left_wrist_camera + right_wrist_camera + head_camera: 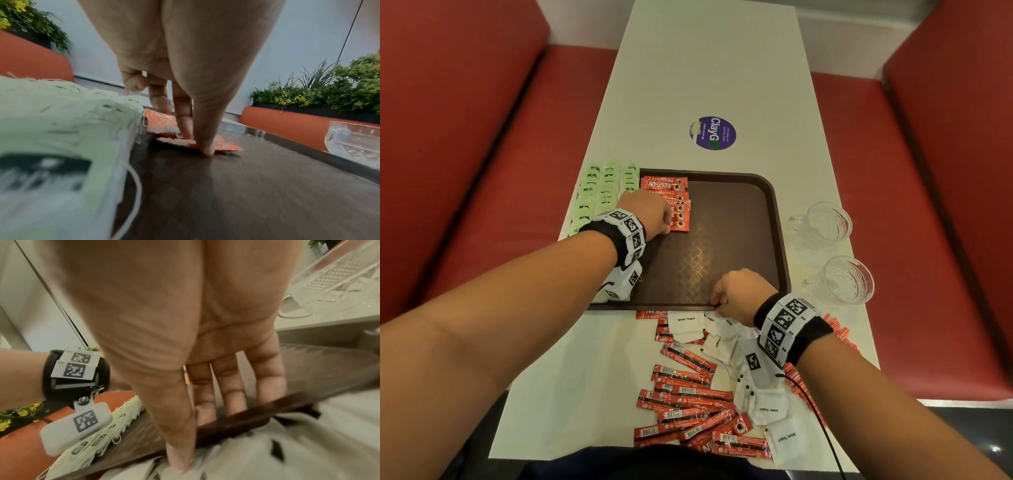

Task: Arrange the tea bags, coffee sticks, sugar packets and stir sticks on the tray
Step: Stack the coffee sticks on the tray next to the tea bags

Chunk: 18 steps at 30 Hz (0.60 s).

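Loose coffee sticks (688, 404) and sugar packets (770, 407) wait near us on the table (705, 68) while our left hand (650, 212) presses straight fingers on the few sticks lined up on the tray (774, 212), our right hand (739, 294) grips its near rim, and tea bags (599, 195) sit left.

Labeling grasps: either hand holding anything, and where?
Left hand presses coffee sticks flat, no grip. Right hand grips tray near rim.
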Motion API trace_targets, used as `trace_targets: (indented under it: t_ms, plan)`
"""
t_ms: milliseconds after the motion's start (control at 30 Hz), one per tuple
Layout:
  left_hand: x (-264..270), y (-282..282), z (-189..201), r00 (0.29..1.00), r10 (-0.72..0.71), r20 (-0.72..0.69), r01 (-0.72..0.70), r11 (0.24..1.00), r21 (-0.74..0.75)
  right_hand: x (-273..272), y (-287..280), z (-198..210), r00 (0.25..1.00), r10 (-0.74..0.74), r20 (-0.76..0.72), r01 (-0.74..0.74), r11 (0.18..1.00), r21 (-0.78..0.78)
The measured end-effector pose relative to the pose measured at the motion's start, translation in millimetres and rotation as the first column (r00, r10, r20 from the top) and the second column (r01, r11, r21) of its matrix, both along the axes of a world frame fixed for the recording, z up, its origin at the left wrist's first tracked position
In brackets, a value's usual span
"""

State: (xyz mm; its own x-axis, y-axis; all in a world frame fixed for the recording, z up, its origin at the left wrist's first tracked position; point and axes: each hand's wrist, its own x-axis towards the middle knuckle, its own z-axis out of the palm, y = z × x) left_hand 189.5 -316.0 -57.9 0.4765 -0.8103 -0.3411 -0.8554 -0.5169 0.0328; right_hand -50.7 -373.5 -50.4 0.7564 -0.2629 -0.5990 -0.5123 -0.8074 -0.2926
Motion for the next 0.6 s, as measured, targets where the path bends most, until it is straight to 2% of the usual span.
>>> trace_targets:
  t_ms: [67,167,267,367,467,600]
  plan:
    - [-4,4,6,1.0,-0.001,-0.005,0.001,0.999,-0.041,-2,1,-2,1.0,0.001,0.001,-0.001,1.0,-0.008]
    - [-20,21,21,1.0,-0.016,-0.005,0.015,0.98,-0.196,-5,3,-3,1.0,-0.009,0.021,0.009,1.0,-0.018]
    - [-44,52,32,0.994,-0.106,-0.023,0.096,0.957,-0.273,-8,8,2,0.997,0.019,0.078,-0.015,0.999,-0.05]
    - [-70,89,37,0.965,-0.259,-0.03,0.25,0.951,-0.18,-13,17,10,0.983,0.078,0.165,-0.066,0.995,-0.075]
    - [-93,121,32,0.915,-0.402,0.001,0.402,0.915,-0.021,-19,35,15,0.964,0.162,0.213,-0.153,0.987,-0.058]
    - [-116,145,18,0.885,-0.461,0.064,0.449,0.882,0.143,-20,64,7,0.946,0.257,0.195,-0.255,0.966,-0.035]
